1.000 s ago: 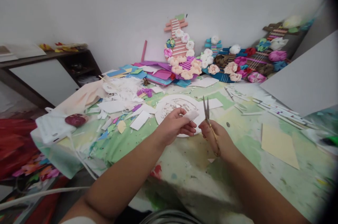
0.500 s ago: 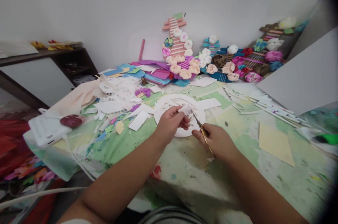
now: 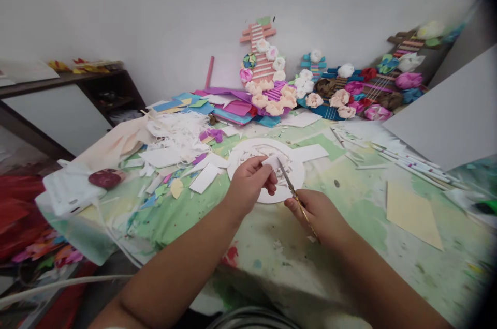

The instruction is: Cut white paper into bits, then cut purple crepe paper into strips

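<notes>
Person's L hand has its grip clamped on white paper over the plate, R hand's round scissors w/ blades at paper's right edge; if paper slips, tips could nick nearby L fingers.

Gold-handled scissors against small white paper

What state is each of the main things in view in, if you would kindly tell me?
Left hand: closed on the white paper piece
White paper piece: held up, scissor tips against it
Right hand: closed around the scissors
Scissors: blades nearly or fully together
Round white plate: lying flat, scraps on it
White strings: heaped loosely, tangled
Cream sheet: lying flat
Tablecloth: paint-stained
</notes>
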Tool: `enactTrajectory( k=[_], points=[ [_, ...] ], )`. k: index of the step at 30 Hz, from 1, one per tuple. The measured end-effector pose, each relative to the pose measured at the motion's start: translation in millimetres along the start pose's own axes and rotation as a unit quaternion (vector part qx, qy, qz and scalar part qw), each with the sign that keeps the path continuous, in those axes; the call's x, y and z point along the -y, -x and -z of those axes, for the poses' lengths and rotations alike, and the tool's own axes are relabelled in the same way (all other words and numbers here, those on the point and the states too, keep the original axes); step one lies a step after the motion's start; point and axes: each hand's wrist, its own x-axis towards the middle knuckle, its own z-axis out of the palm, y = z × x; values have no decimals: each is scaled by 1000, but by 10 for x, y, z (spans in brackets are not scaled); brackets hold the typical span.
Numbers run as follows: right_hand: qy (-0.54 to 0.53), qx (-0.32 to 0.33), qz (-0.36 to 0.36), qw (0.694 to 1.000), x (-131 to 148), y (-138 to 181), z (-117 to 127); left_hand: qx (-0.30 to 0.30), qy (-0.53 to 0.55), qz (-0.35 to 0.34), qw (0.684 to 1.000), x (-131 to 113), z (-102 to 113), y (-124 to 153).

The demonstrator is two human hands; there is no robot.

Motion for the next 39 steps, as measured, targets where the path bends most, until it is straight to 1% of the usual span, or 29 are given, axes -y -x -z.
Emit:
enactTrajectory(
  k=[3, 6, 10, 15, 18, 20, 22, 24, 25, 28, 29, 30, 31, 33, 35, 37, 39],
  points=[
    [-8, 4, -14, 1000, 47, 6, -19, 3, -27, -12, 1000, 2, 15, -8],
    [-23, 3, -29, 999, 72, -2, -44, 2, -40, -8, 999, 15, 16, -5],
    [-37, -7, -38, 999, 29, -30, -82, 26, -40, 5, 999, 47, 12, -1],
    [-75, -25, -50, 996, -35, -38, -98, -14, 17, -1, 1000, 86, 56, -52],
    [-114, -35, -57, 991, -33, -22, -89, -16, 22, 5, 1000, 99, 69, -71],
    [-162, -47, -68, 983, -32, -21, -86, -11, 22, 15, 1000, 109, 60, -69],
    [-228, -69, -84, 968, -40, -40, -89, -4, 16, 27, 1000, 119, 43, -59],
    [-312, -97, -94, 940, -51, -83, -96, 14, -4, 39, 999, 126, 21, -43],
    [-364, -113, -93, 920, -54, -110, -99, 28, -19, 46, 998, 128, 10, -33],
    [-509, -167, -71, 842, -46, -185, -109, 78, -83, 73, 991, 136, -32, 4],
    [-536, -184, -61, 822, -40, -199, -112, 90, -104, 81, 987, 140, -46, 18],
    [-547, -198, -53, 812, -33, -204, -115, 99, -122, 88, 984, 143, -59, 32],
    [-544, -209, -47, 811, -28, -200, -118, 105, -137, 91, 981, 146, -69, 45],
    [-520, -224, -41, 823, -29, -178, -120, 115, -153, 88, 977, 146, -77, 65],
    [-494, -239, -43, 835, -51, -159, -101, 111, -154, 77, 979, 137, -63, 71],
    [-469, -263, -49, 841, -91, -173, -51, 80, -137, 64, 985, 124, -28, 56],
    [-427, -278, -60, 858, -132, -241, 31, 24, -101, 50, 993, 110, 19, 21]
  ],
)
